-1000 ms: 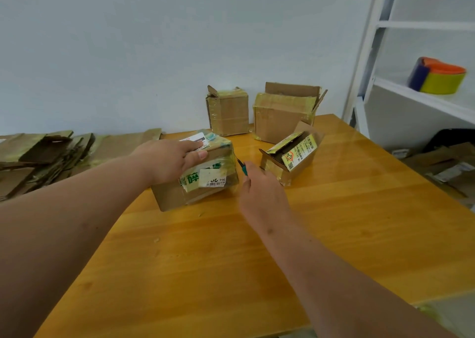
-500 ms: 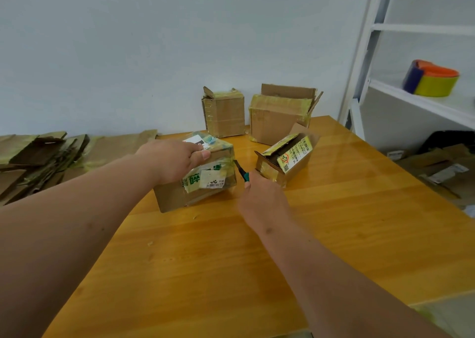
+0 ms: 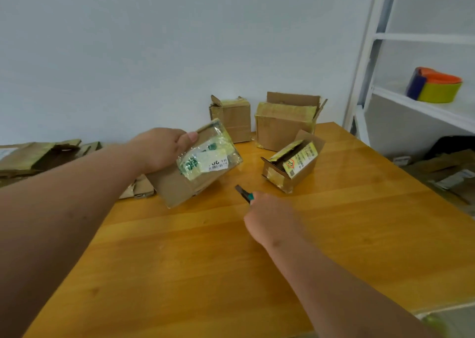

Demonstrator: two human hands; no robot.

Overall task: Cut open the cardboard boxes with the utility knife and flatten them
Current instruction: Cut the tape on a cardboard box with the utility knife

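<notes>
Flattened cardboard pile (image 3: 38,157) lies at table's (image 3: 334,234) left: part done. Left hand (image 3: 159,150) fingers grip taped box (image 3: 200,165), tilted above table. Right hand (image 3: 272,219) fingers curl round utility knife (image 3: 244,195). Three boxes (image 3: 290,165) left uncut.

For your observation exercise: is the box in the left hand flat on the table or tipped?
Tipped. The left hand grips the box at its top, and only its lower corner nears the table.
</notes>
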